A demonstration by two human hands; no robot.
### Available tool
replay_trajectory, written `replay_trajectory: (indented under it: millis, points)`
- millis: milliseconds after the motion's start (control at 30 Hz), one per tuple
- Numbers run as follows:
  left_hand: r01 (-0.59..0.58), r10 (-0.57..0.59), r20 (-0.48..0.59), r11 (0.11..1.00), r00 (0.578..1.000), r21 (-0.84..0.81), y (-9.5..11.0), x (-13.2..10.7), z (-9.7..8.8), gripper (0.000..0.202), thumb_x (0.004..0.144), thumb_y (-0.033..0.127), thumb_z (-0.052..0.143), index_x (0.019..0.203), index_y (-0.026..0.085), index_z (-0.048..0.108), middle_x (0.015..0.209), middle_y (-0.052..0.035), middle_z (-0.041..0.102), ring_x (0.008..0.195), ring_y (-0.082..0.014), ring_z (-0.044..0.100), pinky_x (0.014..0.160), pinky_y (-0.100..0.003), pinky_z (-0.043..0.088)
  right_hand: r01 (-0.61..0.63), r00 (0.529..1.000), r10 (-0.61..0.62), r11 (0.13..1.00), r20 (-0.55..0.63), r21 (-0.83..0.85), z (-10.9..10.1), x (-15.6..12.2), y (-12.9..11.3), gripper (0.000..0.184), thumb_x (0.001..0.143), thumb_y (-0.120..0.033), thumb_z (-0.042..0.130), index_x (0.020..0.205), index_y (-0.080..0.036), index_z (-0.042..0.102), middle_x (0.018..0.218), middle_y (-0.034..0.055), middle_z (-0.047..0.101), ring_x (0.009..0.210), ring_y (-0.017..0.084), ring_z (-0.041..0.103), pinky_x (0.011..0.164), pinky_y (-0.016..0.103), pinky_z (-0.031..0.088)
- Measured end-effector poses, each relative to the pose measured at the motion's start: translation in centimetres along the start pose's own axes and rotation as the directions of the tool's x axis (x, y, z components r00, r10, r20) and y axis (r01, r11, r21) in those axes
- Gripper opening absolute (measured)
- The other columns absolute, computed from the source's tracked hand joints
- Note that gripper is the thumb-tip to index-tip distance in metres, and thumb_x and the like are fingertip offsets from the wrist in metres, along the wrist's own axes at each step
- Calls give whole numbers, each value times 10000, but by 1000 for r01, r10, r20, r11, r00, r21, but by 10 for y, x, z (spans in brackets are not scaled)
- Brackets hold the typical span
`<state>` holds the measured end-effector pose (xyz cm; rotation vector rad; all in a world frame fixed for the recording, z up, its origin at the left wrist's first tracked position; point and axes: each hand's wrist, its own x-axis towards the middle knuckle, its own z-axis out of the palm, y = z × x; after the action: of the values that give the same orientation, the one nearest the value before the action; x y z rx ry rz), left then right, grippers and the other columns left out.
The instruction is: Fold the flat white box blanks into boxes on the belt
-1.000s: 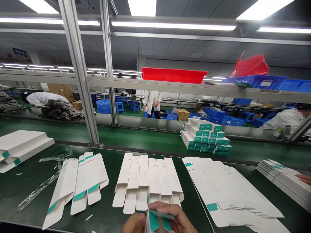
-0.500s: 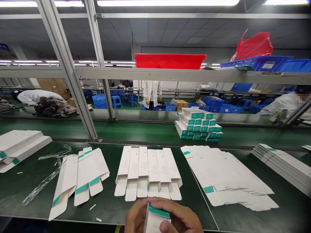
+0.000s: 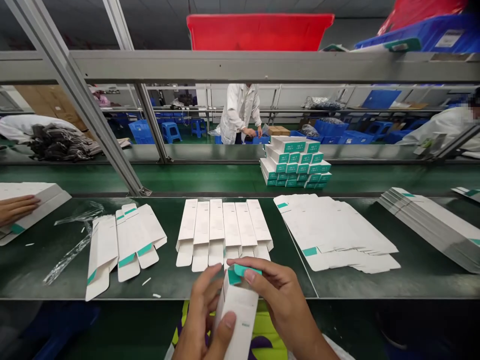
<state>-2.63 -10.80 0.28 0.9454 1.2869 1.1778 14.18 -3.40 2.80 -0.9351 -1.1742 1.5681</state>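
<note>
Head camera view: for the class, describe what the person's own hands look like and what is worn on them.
The left hand and the right hand are both bare. Neither shows a glove, ring, watch, tape or cable. No sleeve can be made out clearly at the bottom edge of the view.

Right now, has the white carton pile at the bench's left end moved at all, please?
No, seemingly: another person's hand now rests on the white carton pile, but its right end lies as far from the aluminium upright's foot as before.
</note>
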Motion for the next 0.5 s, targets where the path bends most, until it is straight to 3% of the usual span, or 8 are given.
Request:
replay_trajectory:
  millis: [100, 233, 333, 500]
  points:
    - [74, -74, 6, 997, 997, -12, 9, 2, -4, 957, 1007, 772, 707, 1732, 346, 250, 1711, -168, 596, 1440, -321, 695, 1023, -302, 634, 32, 996, -29, 999, 90, -39, -1, 2, -4, 295, 973, -538, 883, 1168, -322, 933, 1259, 87, 891, 1284, 348, 813, 1120, 462, 667]
    - [105, -105, 65, 994, 992, -4, 11, 5, -8, 969, 1022, 765, 687, 1756, 374, 190, 1768, -179, 523, 1466, -346, 677, 1057, -364, 648, 20, 999, -15, 997, 51, -80, -1, 4, -3, 338, 1017, -560, 825, 1232, -316, 916, 1167, 74, 910, 1101, 323, 865, 985, 442, 716]
    - [61, -60, 79, 998, 995, -14, 10, 5, -8, 955, 1031, 774, 663, 1761, 369, 198, 1750, -183, 544, 1454, -351, 688, 1090, -403, 642, 38, 998, -33, 995, 54, -91, -1, 5, -1, 304, 1005, -546, 845, 1194, -322, 927, 1214, 62, 903, 1209, 324, 846, 1037, 423, 704]
    - [95, -92, 47, 992, 995, -79, 10, 5, -5, 950, 1029, 724, 716, 1753, 359, 220, 1703, -193, 596, 1391, -345, 736, 982, -351, 672, 61, 997, -54, 989, 51, -136, -2, 8, -2, 298, 1009, -546, 841, 1190, -325, 925, 1262, 63, 888, 1265, 335, 832, 1077, 434, 696]
